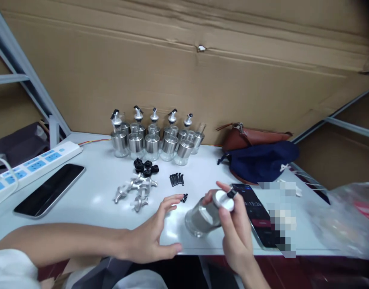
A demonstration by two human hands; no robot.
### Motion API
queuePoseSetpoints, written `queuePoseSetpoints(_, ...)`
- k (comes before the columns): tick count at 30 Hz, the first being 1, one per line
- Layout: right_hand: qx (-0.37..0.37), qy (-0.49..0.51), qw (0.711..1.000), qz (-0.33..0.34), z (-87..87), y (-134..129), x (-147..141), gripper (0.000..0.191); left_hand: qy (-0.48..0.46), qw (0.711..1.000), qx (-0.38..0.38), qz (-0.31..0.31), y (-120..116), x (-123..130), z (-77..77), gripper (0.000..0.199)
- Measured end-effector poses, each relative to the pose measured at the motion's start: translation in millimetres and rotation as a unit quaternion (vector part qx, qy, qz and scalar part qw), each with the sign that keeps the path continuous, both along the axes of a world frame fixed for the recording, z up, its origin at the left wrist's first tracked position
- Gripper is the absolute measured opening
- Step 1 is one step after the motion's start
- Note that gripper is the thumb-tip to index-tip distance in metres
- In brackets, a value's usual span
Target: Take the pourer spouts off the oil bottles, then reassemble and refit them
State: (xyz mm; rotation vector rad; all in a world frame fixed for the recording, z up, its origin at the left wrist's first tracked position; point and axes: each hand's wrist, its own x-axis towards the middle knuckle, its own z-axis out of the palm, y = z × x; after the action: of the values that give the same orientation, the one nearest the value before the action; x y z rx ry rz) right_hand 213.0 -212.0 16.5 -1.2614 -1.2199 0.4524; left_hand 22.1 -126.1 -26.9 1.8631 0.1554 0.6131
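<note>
My right hand grips a glass oil bottle with a steel sleeve near its top, tilted over the table's front edge. A silver pourer spout with a black tip sits at the bottle's neck, between my thumb and fingers. Left of the bottle, my left hand is open, thumb and fingers apart, with nothing in it. Just beyond its fingertips lie small black parts. Several thin black levers lie in a row farther back. Loose silver spouts and black stoppers are heaped to the left.
Rows of glass-and-steel bottles stand at the back, some with spouts. A phone and a power strip lie left. To the right are a lit phone, a navy pouch, a brown bag and clear plastic.
</note>
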Motion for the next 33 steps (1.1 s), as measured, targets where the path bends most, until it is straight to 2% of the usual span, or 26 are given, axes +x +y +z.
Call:
queuePoseSetpoints(2,-0.016,-0.014,0.999,0.032,2.8,-8,-14,0.04,0.0,1.0,-0.014,-0.019,2,0,-3.3,0.091)
queuePoseSetpoints(5,-0.037,-0.047,0.995,0.08,7.6,-5,-28,0.043,0.005,0.996,-0.077,-0.036,3,1,-1.4,0.104)
queuePoseSetpoints(9,-0.025,-0.104,0.985,0.134,19.6,9,-39,0.044,0.037,0.985,-0.171,0.007,3,5,5.2,0.095)
queuePoseSetpoints(13,-0.017,-0.095,0.988,0.122,28.3,12,-48,0.036,0.06,0.972,-0.225,0.044,4,10,11.1,0.075)
queuePoseSetpoints(18,0.001,-0.079,0.992,0.102,18.0,12,-57,0.03,0.072,0.968,-0.24,0.031,4,12,11.3,0.047)
queuePoseSetpoints(24,0.073,-0.1,0.992,0.034,3.7,22,-69,0.024,0.046,0.968,-0.246,0.001,4,11,5.7,0.045)
queuePoseSetpoints(28,0.091,-0.093,0.992,0.0,2.1,21,-73,0.027,0.038,0.965,-0.256,-0.036,4,10,6.8,0.041)
queuePoseSetpoints(33,0.092,-0.104,0.99,-0.028,3.5,17,-73,0.029,0.011,0.966,-0.254,-0.05,3,9,2.6,0.049)
